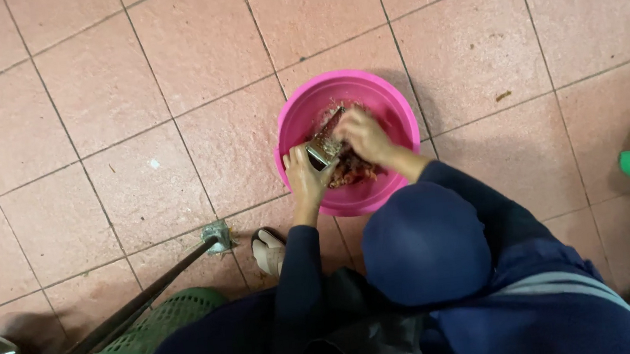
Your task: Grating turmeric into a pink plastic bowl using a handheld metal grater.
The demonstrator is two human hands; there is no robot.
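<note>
Both hands work over the round pink plastic basin [394, 114]: left hand [304, 176] grips the flat metal grater [325, 146]; right hand [364, 136] presses food, clasped tight, against it.

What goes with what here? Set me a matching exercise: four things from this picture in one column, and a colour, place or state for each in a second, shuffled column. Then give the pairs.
Things
1. basin
2. grater
3. basket
4. right hand

Descriptions
a. green, with a mesh wall, at the lower left beside the person
b. pink and round, standing on the tiled floor
c. metal, slanting inside the basin, gripped by the left hand
d. pressed against the upper face of the grater

Pairs: 1-b, 2-c, 3-a, 4-d
</note>
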